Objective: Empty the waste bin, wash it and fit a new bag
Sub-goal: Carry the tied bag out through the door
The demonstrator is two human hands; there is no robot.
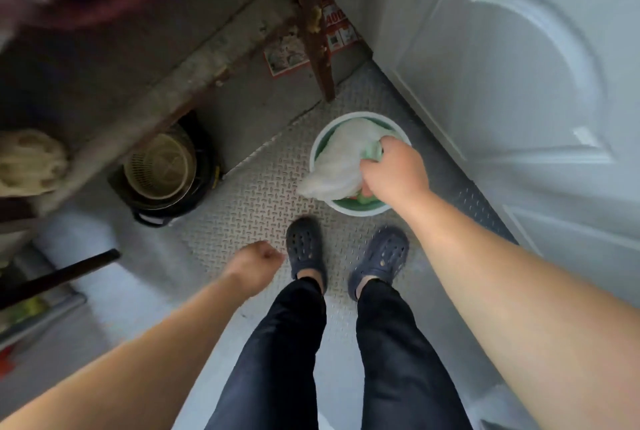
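A round waste bin (pixel 320 147) with a white rim and green inside stands on the metal floor plate, just ahead of my feet. A pale, whitish-green plastic bag (pixel 341 161) fills it and spills over its left rim. My right hand (pixel 394 170) is closed on the bag at the bin's right side, covering part of the rim. My left hand (pixel 254 265) hangs lower left, beside my left shoe, fingers curled into a loose fist with nothing in it.
A white panelled door (pixel 519 83) runs along the right. A beige colander sits in a black pot (pixel 162 170) at the left under a concrete ledge. A rusty post (pixel 311 24) stands behind the bin. A dark handle (pixel 59 277) juts in low left.
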